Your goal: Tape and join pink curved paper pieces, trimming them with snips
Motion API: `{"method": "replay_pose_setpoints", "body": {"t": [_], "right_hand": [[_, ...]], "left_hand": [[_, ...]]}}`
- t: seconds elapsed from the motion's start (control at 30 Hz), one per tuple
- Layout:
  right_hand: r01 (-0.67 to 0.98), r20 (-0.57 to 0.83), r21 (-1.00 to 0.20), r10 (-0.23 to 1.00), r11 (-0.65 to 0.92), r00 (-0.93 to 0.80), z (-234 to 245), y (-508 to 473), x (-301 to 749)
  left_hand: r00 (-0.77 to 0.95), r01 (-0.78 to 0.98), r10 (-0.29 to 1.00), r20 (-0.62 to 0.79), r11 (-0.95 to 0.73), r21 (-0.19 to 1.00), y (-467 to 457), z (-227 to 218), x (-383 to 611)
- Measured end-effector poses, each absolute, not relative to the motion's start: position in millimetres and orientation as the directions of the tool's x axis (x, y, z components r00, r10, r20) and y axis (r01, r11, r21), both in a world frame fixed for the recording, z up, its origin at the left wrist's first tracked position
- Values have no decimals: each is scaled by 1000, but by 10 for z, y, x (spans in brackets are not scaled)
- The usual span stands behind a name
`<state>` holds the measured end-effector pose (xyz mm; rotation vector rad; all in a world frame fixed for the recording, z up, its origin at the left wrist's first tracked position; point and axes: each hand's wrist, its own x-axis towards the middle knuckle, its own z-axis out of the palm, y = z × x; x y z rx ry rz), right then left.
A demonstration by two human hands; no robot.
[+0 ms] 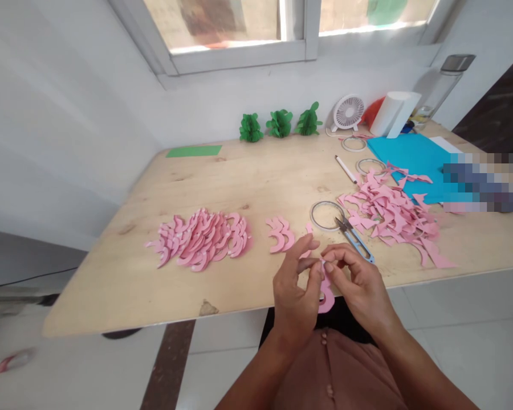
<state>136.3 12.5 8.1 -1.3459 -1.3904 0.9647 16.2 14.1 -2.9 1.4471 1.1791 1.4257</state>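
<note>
My left hand (297, 282) and my right hand (357, 280) meet at the table's front edge. Both pinch the top end of a curved pink paper cutout (326, 297), whose scalloped lower part hangs down between them. A small whitish bit shows at the pinched end, too small to make out. Just beyond my left hand lie a few similar pink paper cutouts (281, 234), and another is partly hidden behind its fingers. Thread snips (355, 240) with blue handles rest beyond my right hand, their blades touching a roll of narrow tape (326, 216).
A heap of pink cutouts (203, 239) lies left, pink paper scraps (391, 210) right. Behind are a marker (346, 169), another tape roll (370, 167), blue sheets (423, 154), a green strip (194, 151), green paper ornaments (279, 123), a small fan (348, 112) and a glass bottle (444, 88).
</note>
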Motion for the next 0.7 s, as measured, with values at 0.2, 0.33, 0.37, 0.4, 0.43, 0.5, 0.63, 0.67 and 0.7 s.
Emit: {"method": "replay_pose_setpoints", "body": {"t": [0.2,0.33,0.37,0.4,0.43,0.5,0.63,0.67,0.7], "right_hand": [[270,99,-959,994,84,42,96,110,1361],[264,99,-961,994,85,38,94,103,1351],[262,94,-962,995,82,34,94,104,1356],[262,89,-962,995,78,32,94,105,1364],[261,90,-962,995,78,35,94,106,1377],[267,107,-960,993,90,52,90,109,1414],[288,102,-954,992,77,73,73,105,1487],[287,84,-956,994,63,65,67,102,1497],[281,68,-958,996,51,54,61,98,1501]], "left_hand": [[-53,80,963,264,-260,962,118,-10,142],[-58,84,960,275,-270,959,101,-36,145],[-63,78,961,269,-264,961,98,-40,145],[-68,66,964,255,-251,966,97,-40,144],[-73,44,970,232,-229,972,99,-38,142],[-91,-33,981,169,-173,984,109,-23,131],[-119,-263,993,26,-56,963,155,21,94],[-116,-315,993,-7,-30,949,168,30,84],[-109,-358,993,-39,-3,934,182,37,76]]}}
